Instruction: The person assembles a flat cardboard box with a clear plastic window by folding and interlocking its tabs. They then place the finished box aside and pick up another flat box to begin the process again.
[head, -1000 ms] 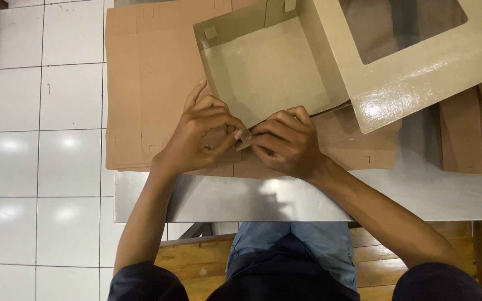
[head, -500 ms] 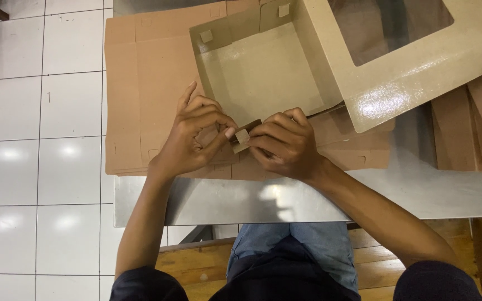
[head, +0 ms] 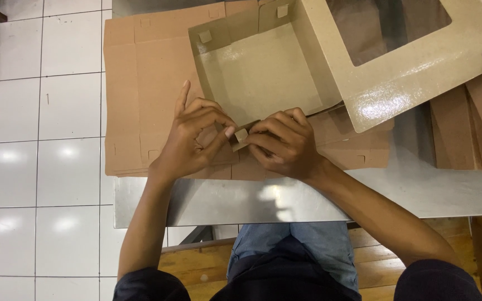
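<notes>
Over the steel table (head: 419, 192), both hands are meeting at the near wall of the box (head: 263, 78), right at the front edge. That box is sitting open on a stack of flat sheets (head: 140, 95), its pale glossy inside facing up and its windowed lid (head: 414, 72) folding back to the right. The left hand (head: 193, 139) is curling in from the left, thumb and bent fingers closing toward a small tab (head: 241, 134), while the index finger is sticking straight up and away, touching nothing. The right hand (head: 285, 142) is coming in from the other side, fingers bunched together and pinching down on the near wall beside that same tab. So both hands are closing on the cardboard at one spot, fingertips almost touching each other across the tab. Two more little tabs are showing along the far wall, one at the back left corner and one near the middle. More brown sheets are lying off to the right, partly under the lid. White floor tiles (head: 34, 167) are filling the left side of the view, and below the table edge the person's jeans (head: 285, 251) and a wooden bench (head: 207, 262) are peeking out.
</notes>
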